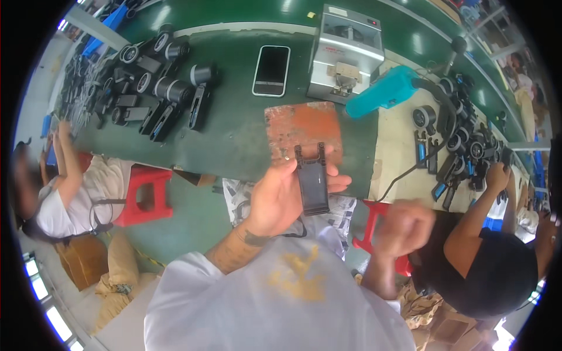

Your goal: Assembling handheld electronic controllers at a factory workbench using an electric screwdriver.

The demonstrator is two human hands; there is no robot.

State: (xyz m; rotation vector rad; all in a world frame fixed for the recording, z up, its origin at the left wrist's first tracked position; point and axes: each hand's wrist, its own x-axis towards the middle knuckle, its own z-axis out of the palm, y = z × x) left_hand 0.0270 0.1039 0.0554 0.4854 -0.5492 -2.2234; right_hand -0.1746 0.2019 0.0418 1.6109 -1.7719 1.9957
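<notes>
My left hand (273,198) is closed round a flat black plastic housing (314,188), with two prongs at its far end and a smooth panel below. The thumb lies along one side and the fingertips show at the other. Beyond it, a worn orange-red pad (304,120) lies at the edge of the green table (228,126). My right hand (405,227) is raised to the right, apart from the housing. It looks curled, but motion smears its fingers, so whatever it may hold cannot be made out.
A phone (271,71) lies face up beyond the pad. Right of it stand a grey metal machine (344,55) and a teal handheld tool (383,92) with a dark cord. Black handheld-fan-like parts (170,93) cover the left; more (462,143) lie right. Co-workers sit either side.
</notes>
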